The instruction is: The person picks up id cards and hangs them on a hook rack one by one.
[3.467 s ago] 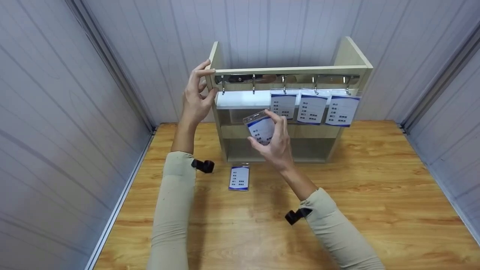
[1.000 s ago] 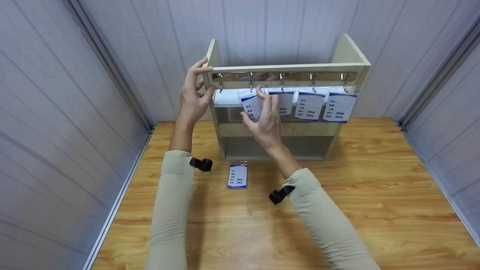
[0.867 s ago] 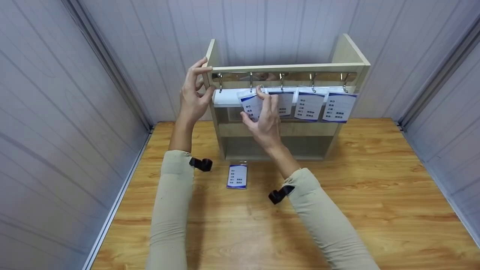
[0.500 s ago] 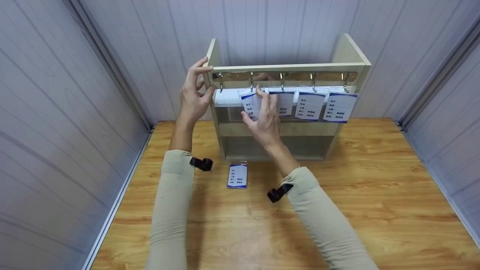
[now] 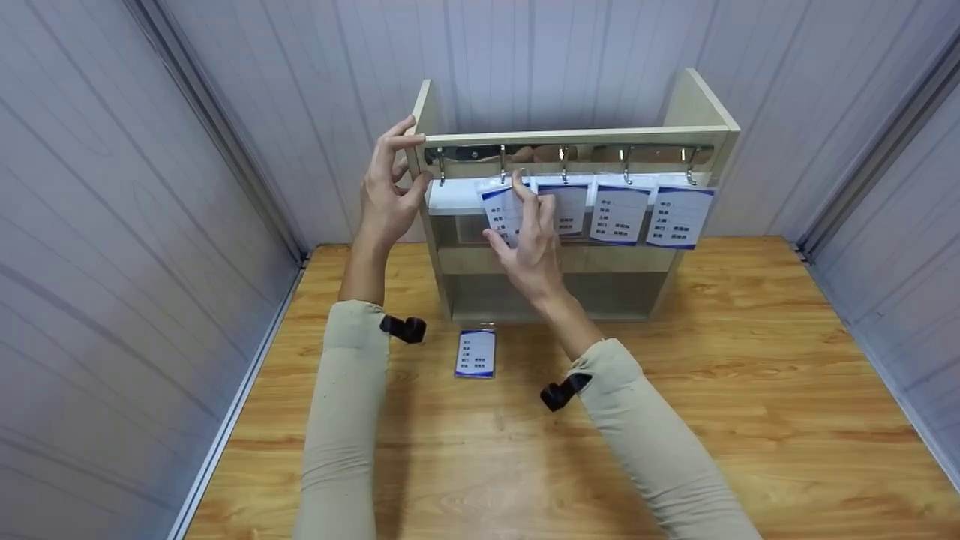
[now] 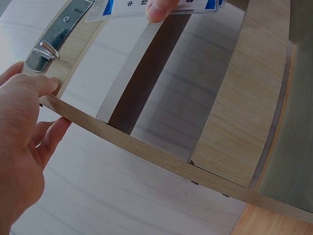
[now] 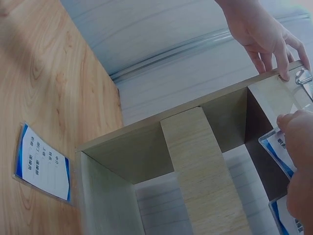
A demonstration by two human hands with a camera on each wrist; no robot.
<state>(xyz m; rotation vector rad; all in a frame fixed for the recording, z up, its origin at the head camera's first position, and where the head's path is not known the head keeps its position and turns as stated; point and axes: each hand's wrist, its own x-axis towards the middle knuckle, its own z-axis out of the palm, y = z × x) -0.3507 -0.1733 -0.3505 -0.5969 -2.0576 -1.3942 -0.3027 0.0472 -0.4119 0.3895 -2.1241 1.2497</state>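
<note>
Left hand (image 5: 386,196) gripping the top left corner of the light wooden shelf unit (image 5: 697,105), thumb on the front edge, fingers curled over the top. Right hand (image 5: 529,244) raised just right of it, grip closed around a clear plastic badge holder with blue-and-white card (image 5: 499,210), pinched between thumb and fingers. Badge top touching the second metal hook (image 5: 502,163) of the chrome hook rail (image 5: 465,154); cannot tell if already hung. Right of this grip, three more blue-and-white badges (image 5: 621,214) hanging from hooks. Below both hands, near the wrists, another badge holder (image 5: 475,353) lying flat on the wooden desk (image 5: 750,390).
</note>
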